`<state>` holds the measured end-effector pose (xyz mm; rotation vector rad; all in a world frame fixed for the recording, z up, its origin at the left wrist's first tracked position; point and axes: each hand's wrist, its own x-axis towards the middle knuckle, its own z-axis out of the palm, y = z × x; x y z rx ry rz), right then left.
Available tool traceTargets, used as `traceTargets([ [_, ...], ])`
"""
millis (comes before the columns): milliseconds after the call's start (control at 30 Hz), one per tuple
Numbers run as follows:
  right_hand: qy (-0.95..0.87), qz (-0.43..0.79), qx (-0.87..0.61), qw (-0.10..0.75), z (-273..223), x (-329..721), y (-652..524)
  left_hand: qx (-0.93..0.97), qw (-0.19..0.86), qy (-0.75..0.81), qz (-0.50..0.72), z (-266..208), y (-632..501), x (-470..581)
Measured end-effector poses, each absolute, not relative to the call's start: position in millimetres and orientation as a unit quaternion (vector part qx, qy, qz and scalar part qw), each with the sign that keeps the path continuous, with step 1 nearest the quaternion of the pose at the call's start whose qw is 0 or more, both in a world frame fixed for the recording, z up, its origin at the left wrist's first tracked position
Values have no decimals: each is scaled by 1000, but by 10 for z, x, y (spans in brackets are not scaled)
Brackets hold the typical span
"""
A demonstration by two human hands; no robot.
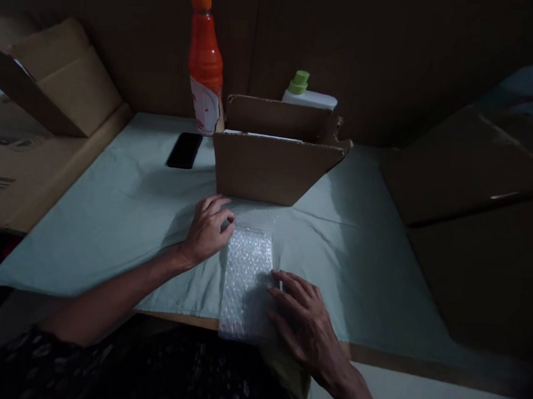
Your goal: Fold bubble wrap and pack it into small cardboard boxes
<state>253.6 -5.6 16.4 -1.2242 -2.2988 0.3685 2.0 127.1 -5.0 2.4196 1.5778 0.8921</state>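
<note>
Head-worn view, forward and down

No readable text on bottle label [204, 106], carton [46, 171].

A counter [396, 359], its brown near edge showing, is covered by a wrinkled, pale green cloth [361, 277]. On it stands an open cardboard box [259, 169]. In front of the box lies a strip of bubble wrap [246, 270], its near end reaching past the cloth's edge. Left of the box lies a black phone [184, 150]; behind the box's left side stands an orange bottle [206, 57]. Directly behind the box is a green-capped white bottle [318, 99], base hidden.
</note>
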Motion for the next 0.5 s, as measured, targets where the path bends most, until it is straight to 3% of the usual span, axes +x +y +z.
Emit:
traceTargets([
  [200,-827,68,-491,267,9,2726,-350,794,82,542,264,-31,1128,-93],
  [300,-809,24,-518,276,-106,2733,-579,839,125,446,285,75,796,-255],
  [500,-854,63,-453,248,-210,2516,-721,898,274,270,215,183,133,-305],
])
